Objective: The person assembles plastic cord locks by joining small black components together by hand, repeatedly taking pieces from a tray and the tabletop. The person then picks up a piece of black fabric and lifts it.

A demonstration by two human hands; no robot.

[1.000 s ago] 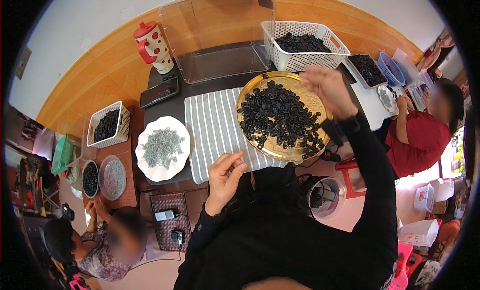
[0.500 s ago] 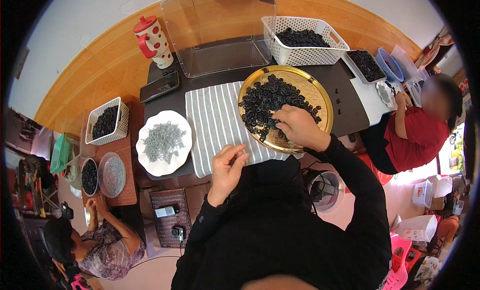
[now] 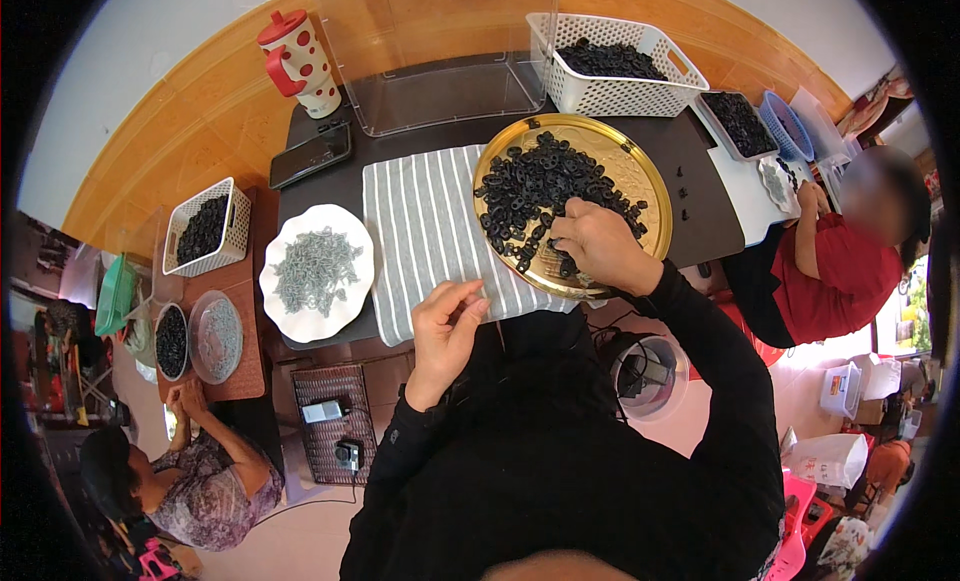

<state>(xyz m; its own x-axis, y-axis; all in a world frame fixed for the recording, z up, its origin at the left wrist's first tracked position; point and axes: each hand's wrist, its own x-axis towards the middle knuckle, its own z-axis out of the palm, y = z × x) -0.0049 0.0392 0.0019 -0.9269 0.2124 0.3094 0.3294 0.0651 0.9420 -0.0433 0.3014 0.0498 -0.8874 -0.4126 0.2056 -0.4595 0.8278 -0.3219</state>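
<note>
Over the near part of a gold round tray [image 3: 655, 186], my right hand [image 3: 605, 246] has its fingers pinched on a small black plastic piece at the edge of a pile of black pieces [image 3: 550, 186]. Nearer to me, my left hand [image 3: 445, 336] hovers above the front edge of a grey-and-white striped cloth [image 3: 425, 231]. Its fingers are curled with the thumb close to the index finger; whatever they hold, if anything, is too small to make out. Left of the cloth, a white scalloped plate [image 3: 288, 316] bears a heap of small grey pieces [image 3: 318, 271].
Behind the cloth stands a clear plastic box [image 3: 440, 91], with a white basket [image 3: 625, 96] of black pieces beside it. A dotted tumbler [image 3: 302, 66] and a phone [image 3: 312, 156] are at the back left. Co-workers sit left [image 3: 190, 491] and right [image 3: 835, 251].
The whole view has shifted slightly, so the table sits a little higher in the picture. My right hand still works at the pile's near side; my left hand keeps almost the same pose.
</note>
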